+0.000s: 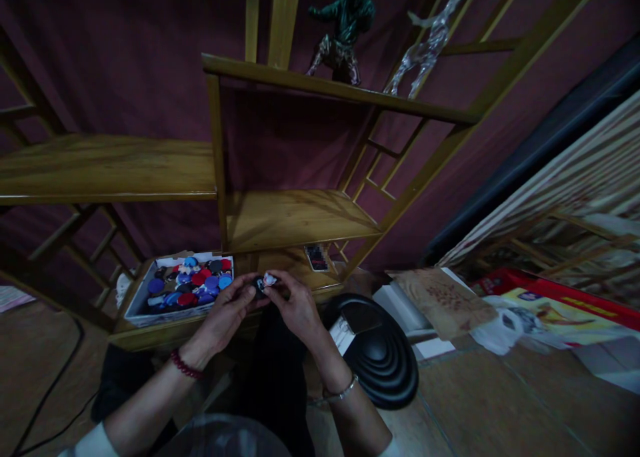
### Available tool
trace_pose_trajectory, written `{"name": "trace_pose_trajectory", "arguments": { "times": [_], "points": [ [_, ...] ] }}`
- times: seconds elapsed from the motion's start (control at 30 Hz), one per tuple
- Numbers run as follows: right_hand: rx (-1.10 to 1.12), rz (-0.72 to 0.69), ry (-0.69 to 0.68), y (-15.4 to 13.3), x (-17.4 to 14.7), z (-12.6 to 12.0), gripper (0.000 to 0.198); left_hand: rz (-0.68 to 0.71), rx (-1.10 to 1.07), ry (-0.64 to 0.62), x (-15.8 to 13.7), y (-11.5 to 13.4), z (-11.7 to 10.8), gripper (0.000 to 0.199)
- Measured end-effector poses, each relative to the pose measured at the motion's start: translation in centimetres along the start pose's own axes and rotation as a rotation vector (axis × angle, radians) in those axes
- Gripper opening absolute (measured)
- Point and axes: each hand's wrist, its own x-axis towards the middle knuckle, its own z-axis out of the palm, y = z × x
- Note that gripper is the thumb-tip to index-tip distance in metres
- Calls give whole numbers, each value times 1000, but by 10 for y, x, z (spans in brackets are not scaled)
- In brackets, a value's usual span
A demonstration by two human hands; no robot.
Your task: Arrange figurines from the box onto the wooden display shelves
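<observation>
Both of my hands meet in front of the low shelf around a small figurine (pixel 269 280) with a whitish upper part and a dark, rounded piece at its left side. My left hand (pixel 235 305) pinches the dark side, and the fingers of my right hand (pixel 296 303) close on the pale side. Its details are too small to make out. Just left of my left hand, a white box (pixel 145 317) holds several small pieces with round blue, red, purple and black parts (pixel 200 277) facing up.
A wooden display shelf (pixel 300 217) stands ahead, with a dark green figure (pixel 345 30) and a clear statuette (pixel 425 50) on its upper board. A card (pixel 317 257) lies on the lowest board. A ridged black base (pixel 385 357), cardboard (pixel 435 303) and a plastic bag (pixel 500 330) are at right.
</observation>
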Motion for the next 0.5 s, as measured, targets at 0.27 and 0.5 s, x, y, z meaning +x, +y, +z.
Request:
{"name": "trace_pose_trajectory", "arguments": {
  "times": [0.27,0.5],
  "points": [
    [-55,-33,36,0,4,-22,20,-8,11,-45,8,-1,19,29],
    [-83,-23,33,2,2,-42,19,-28,32,-83,17,-6,34,27]
  ]
}}
